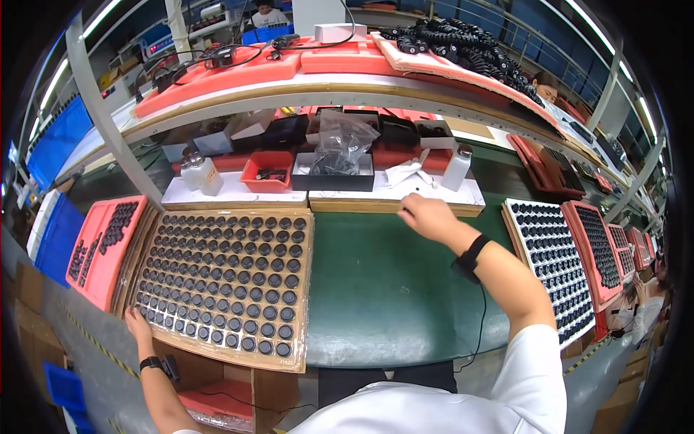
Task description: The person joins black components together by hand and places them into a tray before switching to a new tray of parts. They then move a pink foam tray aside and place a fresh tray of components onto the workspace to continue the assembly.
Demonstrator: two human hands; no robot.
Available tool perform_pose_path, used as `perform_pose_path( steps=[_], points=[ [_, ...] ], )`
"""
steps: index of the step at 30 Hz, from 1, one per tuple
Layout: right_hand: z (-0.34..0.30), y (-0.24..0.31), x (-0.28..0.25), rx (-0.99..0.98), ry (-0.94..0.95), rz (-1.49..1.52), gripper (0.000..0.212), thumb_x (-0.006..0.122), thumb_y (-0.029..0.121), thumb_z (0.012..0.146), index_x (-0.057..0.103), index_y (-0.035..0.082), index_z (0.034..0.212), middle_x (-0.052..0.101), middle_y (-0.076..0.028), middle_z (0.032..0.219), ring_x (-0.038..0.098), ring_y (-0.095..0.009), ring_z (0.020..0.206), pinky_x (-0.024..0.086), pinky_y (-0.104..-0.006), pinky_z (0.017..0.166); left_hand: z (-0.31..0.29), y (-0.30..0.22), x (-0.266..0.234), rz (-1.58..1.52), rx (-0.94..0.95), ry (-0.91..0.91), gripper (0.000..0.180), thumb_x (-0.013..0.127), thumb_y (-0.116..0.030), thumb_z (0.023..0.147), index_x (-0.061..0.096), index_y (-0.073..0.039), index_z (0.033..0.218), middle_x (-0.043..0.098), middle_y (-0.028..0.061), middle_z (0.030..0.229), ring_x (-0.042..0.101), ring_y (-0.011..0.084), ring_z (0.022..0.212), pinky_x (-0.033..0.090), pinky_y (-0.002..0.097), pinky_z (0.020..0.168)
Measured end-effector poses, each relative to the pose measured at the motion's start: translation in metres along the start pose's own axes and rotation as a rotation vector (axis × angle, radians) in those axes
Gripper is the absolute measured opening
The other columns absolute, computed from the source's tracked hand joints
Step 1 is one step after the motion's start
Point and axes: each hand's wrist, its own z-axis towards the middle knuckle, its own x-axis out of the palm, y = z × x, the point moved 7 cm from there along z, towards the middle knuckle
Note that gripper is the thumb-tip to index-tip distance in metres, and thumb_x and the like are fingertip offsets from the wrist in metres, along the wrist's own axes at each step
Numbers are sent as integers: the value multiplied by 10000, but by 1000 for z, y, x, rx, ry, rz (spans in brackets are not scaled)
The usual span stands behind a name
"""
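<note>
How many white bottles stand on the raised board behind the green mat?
3. Two bottles stand together at the board's left end, and one bottle stands near its right end. Others may be hidden behind the boxes.

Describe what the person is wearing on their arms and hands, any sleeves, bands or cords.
Both hands are bare, with no gloves. The left hand has a black watch-like band at the wrist. The right hand has a black wrist strap with a thin dark cord hanging from it. A short white sleeve covers the right upper arm; both forearms are uncovered.
</note>
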Motion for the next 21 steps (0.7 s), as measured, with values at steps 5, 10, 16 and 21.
perform_pose_path(
  steps=[5,10,16,21],
  points=[
    [16,-21,36,111,33,20,153,562,235,857,558,95,916,574,-90,966,597,-308,806,491,-416,681,0,1,-2,25,-11,2,406,457,-276,930,477,4,1223,516,210,1229,481,348,1140,357,395,981],
    [56,-33,64,101,-57,111,225,605,193,816,576,100,1019,545,-109,1045,562,-299,943,475,-400,795,1,8,-12,33,6,4,390,467,-256,924,479,3,1216,526,210,1214,488,352,1130,363,407,973],
    [60,24,59,-54,-215,-58,399,638,94,750,516,45,1126,503,-158,1111,503,-345,1030,428,-424,875,-4,16,-26,23,34,-41,378,485,-233,913,489,4,1207,546,213,1163,529,334,1073,396,394,942],
    [21,130,79,-37,-126,368,453,618,29,746,472,8,1173,481,-159,1152,499,-294,1002,420,-380,884,-4,15,-35,73,28,-49,360,477,-229,909,503,-2,1188,556,217,1162,518,353,1093,388,403,951]
  ],
)
